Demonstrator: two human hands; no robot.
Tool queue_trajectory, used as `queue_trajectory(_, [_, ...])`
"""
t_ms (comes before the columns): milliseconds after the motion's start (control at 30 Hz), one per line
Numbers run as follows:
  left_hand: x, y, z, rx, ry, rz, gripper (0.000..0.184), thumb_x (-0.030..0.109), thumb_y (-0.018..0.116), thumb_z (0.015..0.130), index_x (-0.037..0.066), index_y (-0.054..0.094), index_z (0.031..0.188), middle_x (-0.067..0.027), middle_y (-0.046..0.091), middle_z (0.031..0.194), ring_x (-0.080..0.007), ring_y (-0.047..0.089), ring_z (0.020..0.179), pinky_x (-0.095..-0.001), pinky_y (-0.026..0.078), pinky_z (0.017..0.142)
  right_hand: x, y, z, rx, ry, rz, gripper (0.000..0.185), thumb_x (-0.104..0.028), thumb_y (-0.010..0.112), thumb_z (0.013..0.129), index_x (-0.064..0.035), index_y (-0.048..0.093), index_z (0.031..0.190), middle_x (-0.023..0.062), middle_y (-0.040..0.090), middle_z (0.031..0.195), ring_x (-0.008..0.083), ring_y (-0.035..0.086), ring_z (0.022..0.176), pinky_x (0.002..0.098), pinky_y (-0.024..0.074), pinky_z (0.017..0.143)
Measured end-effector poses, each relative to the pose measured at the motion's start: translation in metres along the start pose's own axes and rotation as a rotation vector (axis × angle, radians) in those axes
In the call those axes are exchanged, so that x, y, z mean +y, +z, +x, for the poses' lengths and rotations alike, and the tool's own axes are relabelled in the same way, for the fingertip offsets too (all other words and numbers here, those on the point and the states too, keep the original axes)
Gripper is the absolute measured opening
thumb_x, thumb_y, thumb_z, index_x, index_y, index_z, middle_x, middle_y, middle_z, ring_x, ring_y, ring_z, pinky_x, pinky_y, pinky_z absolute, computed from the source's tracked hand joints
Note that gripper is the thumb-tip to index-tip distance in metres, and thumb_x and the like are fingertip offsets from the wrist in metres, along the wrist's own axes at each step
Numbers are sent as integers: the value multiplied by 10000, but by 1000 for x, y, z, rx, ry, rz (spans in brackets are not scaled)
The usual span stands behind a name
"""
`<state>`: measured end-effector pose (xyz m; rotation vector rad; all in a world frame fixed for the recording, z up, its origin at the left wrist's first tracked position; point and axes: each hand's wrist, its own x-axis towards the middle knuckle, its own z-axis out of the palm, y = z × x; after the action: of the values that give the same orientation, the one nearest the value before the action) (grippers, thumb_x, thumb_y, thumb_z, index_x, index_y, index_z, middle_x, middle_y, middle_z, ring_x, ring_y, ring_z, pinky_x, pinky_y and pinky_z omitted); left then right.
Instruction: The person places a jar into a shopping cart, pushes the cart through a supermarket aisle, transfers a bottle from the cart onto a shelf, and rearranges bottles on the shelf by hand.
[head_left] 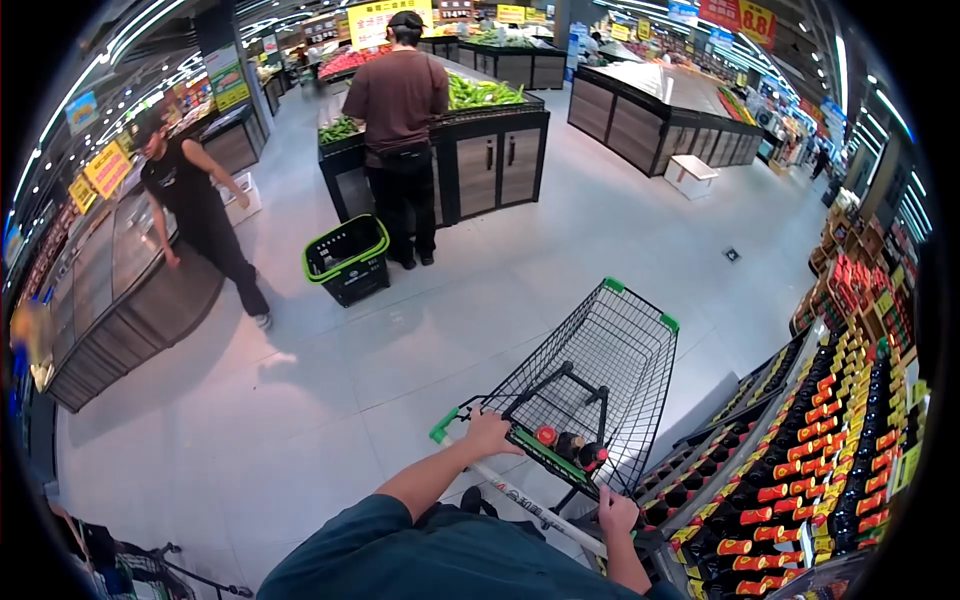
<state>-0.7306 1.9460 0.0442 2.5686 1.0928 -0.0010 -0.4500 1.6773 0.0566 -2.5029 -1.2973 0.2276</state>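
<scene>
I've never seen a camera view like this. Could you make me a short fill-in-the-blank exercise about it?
1. The left hand and right hand are at the near end of a wire shopping cart whose far corners are capped in the colour ____.
2. Near the feet of the person in the brown shirt, a black basket stands on the ____.
3. Rows of dark bottles fill racks along the ____ side of the picture.

Missing words: green; floor; right.
</scene>
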Motion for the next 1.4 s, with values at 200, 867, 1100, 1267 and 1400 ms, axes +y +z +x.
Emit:
queue_trajectory(200, [-25,-35,43,-29,58,-15,793,829,701,638,72,777,860,-150,711,896,-324,650,994,-653,255,1106,-31,7,27,86,45,-21,457,-397,533,957,-50,747,751,232,640,661,442,646,646,553,497,638])
queue_trajectory(867, [-32,-99,163,-15,187,43,735,825,702,628,124,779,835,-108,668,817,-295,635,933,-570,311,981,-54,-25,114,115,128,-34,405,-347,513,935,-55,734,763,222,650,667,459,632,621,558,506,610])
queue_trajectory(1100, [-12,-105,220,-110,207,17,729,805,710,646,107,775,845,-117,705,861,-308,648,965,-646,282,1054,-32,-26,152,200,180,-64,364,-325,549,906,-79,717,697,204,641,622,435,639,591,546,508,577])
queue_trajectory(1267, [-5,-117,246,-144,220,21,738,812,691,662,106,783,858,-121,701,863,-304,637,988,-655,266,1066,-37,-43,174,136,275,-37,359,-337,547,895,-67,748,769,224,655,680,446,654,656,547,528,651])
queue_trajectory(1400, [21,-107,287,-126,240,64,711,805,718,650,126,789,849,-107,669,820,-295,628,945,-572,316,982,-5,-48,205,184,265,-47,338,-320,558,878,-65,744,757,229,656,689,450,647,657,547,524,642])
